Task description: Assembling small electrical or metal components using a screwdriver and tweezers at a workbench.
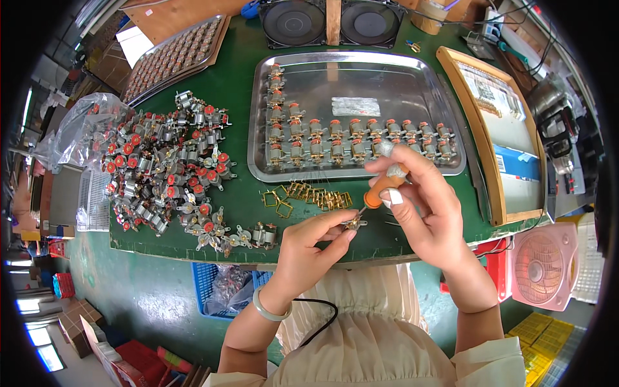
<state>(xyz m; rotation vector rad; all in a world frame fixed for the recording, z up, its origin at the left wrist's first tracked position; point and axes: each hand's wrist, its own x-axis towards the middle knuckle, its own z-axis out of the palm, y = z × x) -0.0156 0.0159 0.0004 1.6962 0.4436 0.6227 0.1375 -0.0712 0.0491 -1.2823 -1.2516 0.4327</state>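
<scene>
Near the table's front edge, my left hand (308,248) pinches a small metal motor (353,224) between thumb and fingertips. My right hand (431,209) is closed around an orange-handled screwdriver (379,194), with white wrapping on some of its fingertips. The tool slants down to the left, and its tip meets the motor. Just beyond my left hand lie several square brass frames (319,195) in a loose cluster. Behind them, a metal tray (296,173) holds small motors (336,153) with red-orange tops, lined up in rows along its left and near sides.
A large heap of loose motors (187,174) covers the table's left side, beside a clear plastic bag (97,126). Another filled tray (174,58) stands far left. On the right is a wooden-framed box (496,161). Two black speakers (292,24) stand at the back.
</scene>
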